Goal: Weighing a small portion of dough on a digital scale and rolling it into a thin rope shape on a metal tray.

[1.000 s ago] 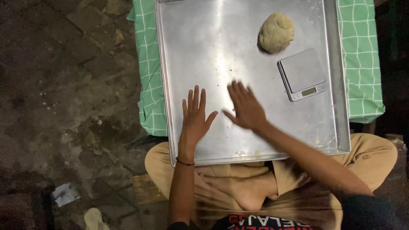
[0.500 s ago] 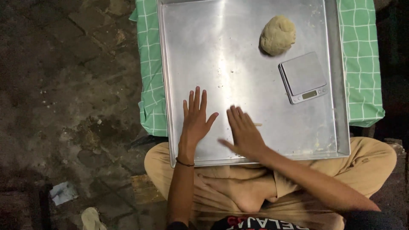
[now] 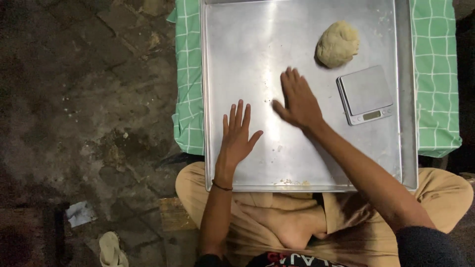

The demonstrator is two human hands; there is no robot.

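Where both palms lie flat, bare tray (image 3: 247,44), dough ball (image 3: 337,44) and scale (image 3: 366,94) beyond

Tan trousers, dark sleeves, thin dark band at left wrist (image 3: 221,187).

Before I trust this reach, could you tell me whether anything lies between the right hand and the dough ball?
Nothing visible: only bare tray separates the right hand from the dough ball; the scale sits off to the side.
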